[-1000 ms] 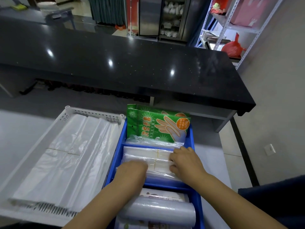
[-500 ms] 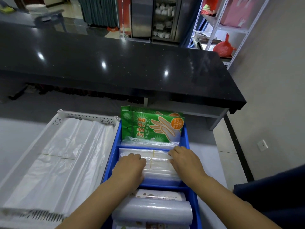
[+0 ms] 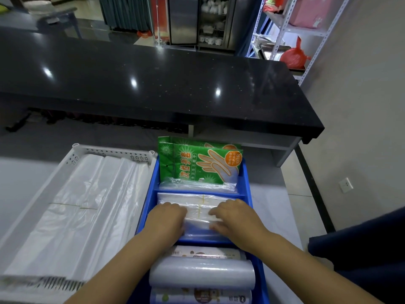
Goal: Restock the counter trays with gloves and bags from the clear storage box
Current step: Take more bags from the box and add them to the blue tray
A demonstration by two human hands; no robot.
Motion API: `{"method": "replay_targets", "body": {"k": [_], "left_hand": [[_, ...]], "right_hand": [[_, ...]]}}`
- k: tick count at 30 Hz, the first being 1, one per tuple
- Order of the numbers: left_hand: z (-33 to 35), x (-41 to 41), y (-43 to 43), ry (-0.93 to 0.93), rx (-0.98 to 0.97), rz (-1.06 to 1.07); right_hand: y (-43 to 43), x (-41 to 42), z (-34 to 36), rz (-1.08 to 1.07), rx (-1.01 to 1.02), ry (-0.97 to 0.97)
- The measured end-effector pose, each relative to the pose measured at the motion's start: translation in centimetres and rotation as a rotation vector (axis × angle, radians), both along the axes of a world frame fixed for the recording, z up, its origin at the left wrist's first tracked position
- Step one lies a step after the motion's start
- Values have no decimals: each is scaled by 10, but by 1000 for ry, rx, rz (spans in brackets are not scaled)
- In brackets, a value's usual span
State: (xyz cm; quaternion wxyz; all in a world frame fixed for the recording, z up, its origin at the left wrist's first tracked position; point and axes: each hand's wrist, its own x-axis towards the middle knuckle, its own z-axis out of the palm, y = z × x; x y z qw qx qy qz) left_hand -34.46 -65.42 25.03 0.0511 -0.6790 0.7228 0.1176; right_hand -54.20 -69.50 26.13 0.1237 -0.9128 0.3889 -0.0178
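Pinching the clear bags [image 3: 175,199] w/ right hand [image 3: 237,218], thumb on the near edge. Curling left hand [image 3: 166,219] over the stack's left end; can't tell if gripping or just pressing. Sitting in the mid slot of the blue tray [image 3: 246,185], tied w/ a thin band [image 3: 199,210]. Could slip, being slick, & slide apart over the wall. Could snap the band if tugged hard. Could bump the green glove packs [image 3: 197,165] standing just behind & tip them. White tray [image 3: 114,150] w/ white bags [image 3: 87,205] just beside, on the left.

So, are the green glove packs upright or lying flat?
Upright: the green glove packs stand on edge in the far compartment of the blue tray.
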Motion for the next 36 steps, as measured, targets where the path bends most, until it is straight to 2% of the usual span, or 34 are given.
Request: {"method": "replay_targets", "body": {"k": [3, 7, 10, 12, 13, 16, 19, 24, 29, 36], "left_hand": [[0, 2, -2, -46, 17, -8], [1, 15, -4, -247, 12, -103], [10, 25, -1, -252, -16, -201], [19, 33, 4, -215, -149, -250], [25, 36, 7, -195, -186, -223], [37, 41, 20, -131, -123, -13], [48, 44, 44, -84, -207, 194], [52, 56, 102, -32, -228, 476], [47, 71, 166, -21, -237, 607], [42, 94, 267, 48, -244, 696]], "right_hand": [[-2, 2, -1, 23, 20, 133], [-8, -4, 2, 68, -36, 281], [-11, -12, 3, 129, -76, 382], [-16, -16, 6, 148, -74, 381], [-18, -17, 9, 148, -68, 355], [-28, -10, 18, 135, -61, 212], [-35, 9, 20, 137, -44, 71], [-19, 49, 17, 290, -43, -37], [34, 89, 25, 462, -40, -80], [131, 144, 32, 581, -86, -90]]}}
